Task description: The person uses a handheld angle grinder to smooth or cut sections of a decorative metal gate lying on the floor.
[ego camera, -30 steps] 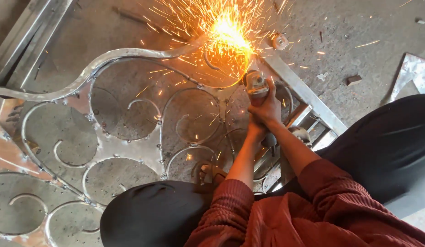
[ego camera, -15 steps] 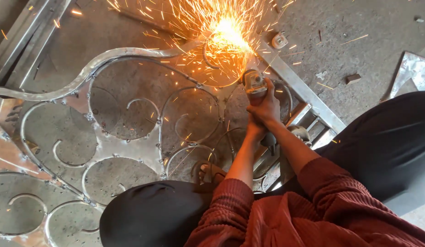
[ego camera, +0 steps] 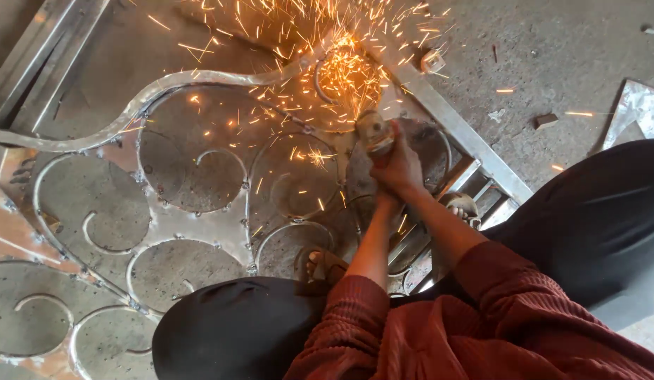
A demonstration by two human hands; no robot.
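Over scrolled metal gate (ego camera: 200,232): both hands (ego camera: 397,169), seemingly overlapped, clamped on sparking angle grinder (ego camera: 373,134).

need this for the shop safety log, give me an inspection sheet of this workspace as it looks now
surface: bare concrete floor, dusty and stained.
job's things: scrolled metal gate frame lying flat; angle grinder on a scroll, sparks spraying away from the person.
clutter: small metal offcut, small round part by the frame bar, sheet metal piece at right.
hands: both bare; right hand wraps the grinder; left hand mostly hidden beneath it.
cables: nothing seen.
surroundings: metal rails at upper left; sandalled feet rest on the frame.
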